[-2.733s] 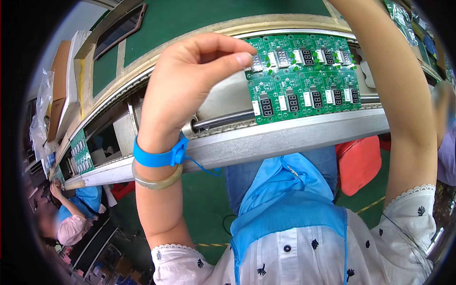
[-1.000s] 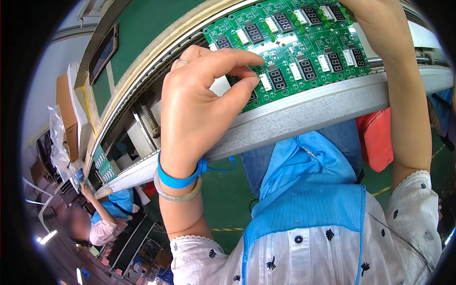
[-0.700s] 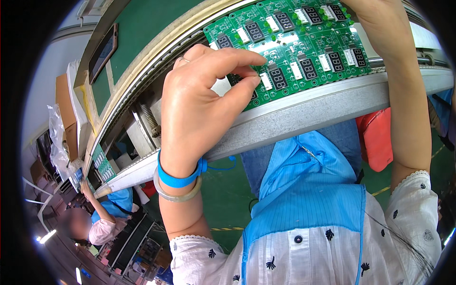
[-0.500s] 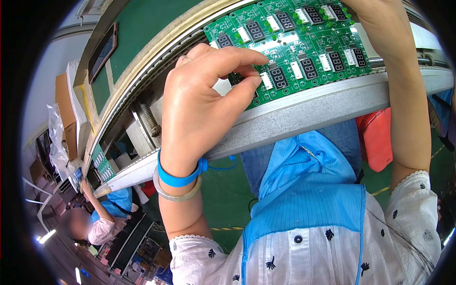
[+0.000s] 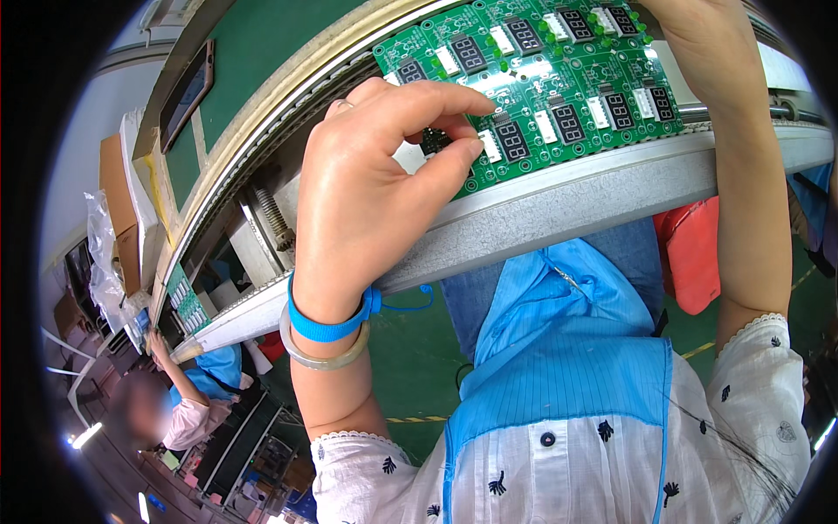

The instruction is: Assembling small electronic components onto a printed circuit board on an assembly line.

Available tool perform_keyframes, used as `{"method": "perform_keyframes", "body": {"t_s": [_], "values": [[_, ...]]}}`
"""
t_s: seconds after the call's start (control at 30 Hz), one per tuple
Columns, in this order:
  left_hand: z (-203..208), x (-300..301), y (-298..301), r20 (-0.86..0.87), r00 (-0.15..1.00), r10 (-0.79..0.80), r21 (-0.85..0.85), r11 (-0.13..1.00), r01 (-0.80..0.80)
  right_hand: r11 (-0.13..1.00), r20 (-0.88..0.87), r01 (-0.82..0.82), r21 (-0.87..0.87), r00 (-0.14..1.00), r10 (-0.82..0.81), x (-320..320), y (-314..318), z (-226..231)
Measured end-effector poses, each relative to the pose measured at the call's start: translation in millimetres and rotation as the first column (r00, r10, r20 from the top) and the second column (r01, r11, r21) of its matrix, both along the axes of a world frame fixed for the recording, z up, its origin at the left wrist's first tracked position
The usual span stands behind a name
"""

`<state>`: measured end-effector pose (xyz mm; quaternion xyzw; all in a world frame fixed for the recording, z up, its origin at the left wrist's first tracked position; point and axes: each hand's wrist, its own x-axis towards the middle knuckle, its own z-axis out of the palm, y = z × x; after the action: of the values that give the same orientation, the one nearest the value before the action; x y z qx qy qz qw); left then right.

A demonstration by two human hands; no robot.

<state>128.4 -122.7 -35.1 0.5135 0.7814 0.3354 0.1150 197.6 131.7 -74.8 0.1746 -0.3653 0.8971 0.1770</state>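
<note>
A green circuit board panel (image 5: 572, 74) carries two rows of black digit displays (image 5: 511, 140), white connectors (image 5: 546, 127) and several green LEDs (image 5: 559, 26) along its far row. My left hand (image 5: 371, 166) is over the panel's left part, index finger and thumb curved and apart. Its thumb tip is beside a white connector on the near row, its index tip just above that connector. The other fingers are mostly hidden behind the thumb and index. My right hand (image 5: 694, 39) is at the panel's far right corner; its fingers lie beyond the upper edge of the picture.
The panel lies along a metal rail (image 5: 559, 196) in front of me. A phone (image 5: 188, 96) rests on the green surface at far left. Further along the line are another green board (image 5: 185, 301) and a co-worker's arm (image 5: 179, 371). A red seat (image 5: 690, 258) is below the rail.
My left thumb and index finger have shifted very slightly at the white connector. My right hand and the panel stay practically where they were.
</note>
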Motion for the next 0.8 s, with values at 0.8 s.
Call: {"method": "perform_keyframes", "body": {"t_s": [0.8], "values": [[-6.5, -3.7, -6.4, 0.080, 0.997, -0.002, 0.059, 0.998, -0.003, 0.326, 0.135, 0.006, 0.945, 0.904, -0.406, 57.4, -31.0, 40.6]]}}
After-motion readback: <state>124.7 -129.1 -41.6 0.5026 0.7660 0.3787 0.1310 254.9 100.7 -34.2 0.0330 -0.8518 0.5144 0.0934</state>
